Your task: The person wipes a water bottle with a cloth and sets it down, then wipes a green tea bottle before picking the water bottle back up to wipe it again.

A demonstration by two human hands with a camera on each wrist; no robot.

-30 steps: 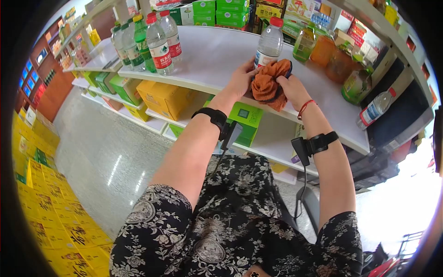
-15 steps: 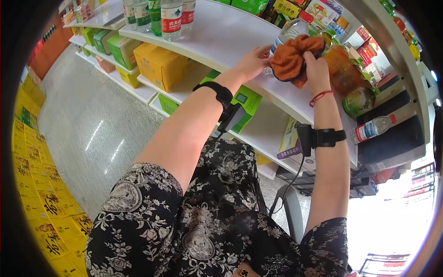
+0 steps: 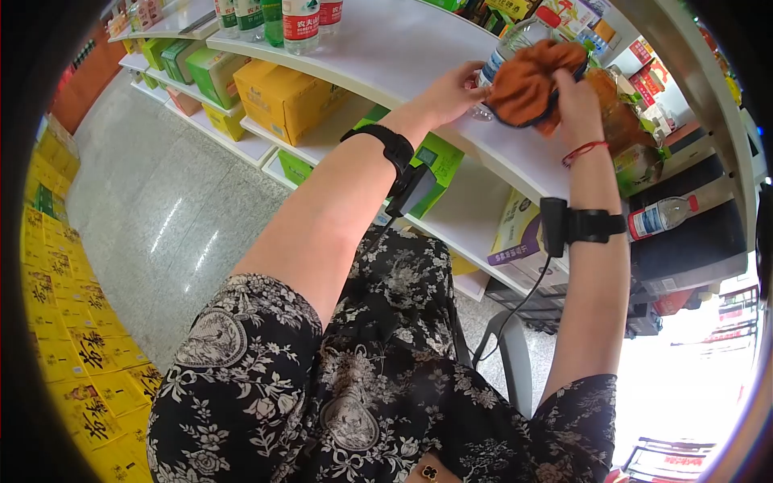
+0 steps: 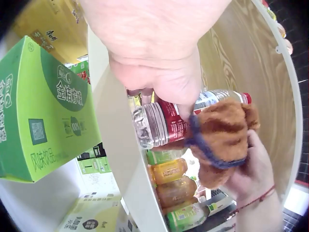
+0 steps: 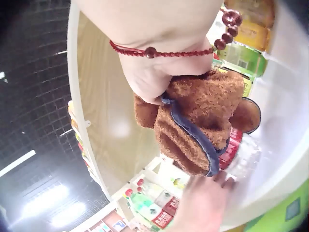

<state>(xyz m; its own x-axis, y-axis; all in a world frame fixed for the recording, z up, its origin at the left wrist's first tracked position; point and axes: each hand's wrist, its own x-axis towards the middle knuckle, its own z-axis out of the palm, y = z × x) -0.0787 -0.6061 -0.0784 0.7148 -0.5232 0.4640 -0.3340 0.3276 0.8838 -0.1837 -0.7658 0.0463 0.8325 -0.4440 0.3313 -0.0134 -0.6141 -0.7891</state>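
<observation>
A head-worn camera looks forward and steeply down, from farthest back, over a patterned garment [image 3: 354, 386], both forearms and a shelf [image 3: 386, 68]; two cameras sit strapped near the wrists, one by the left hand [image 3: 459, 95], one by the right hand [image 3: 576, 105]. The left wrist view peers from close range past the heel of its palm, the shelf edge running steeply up the frame; the right wrist view, also close, looks beyond a red bracelet [image 5: 169, 53], dark ceiling [image 5: 34, 96] at its left; all three share both hands, the cloth [image 3: 527, 84] and the bottle [image 3: 523, 36] beside it.
</observation>
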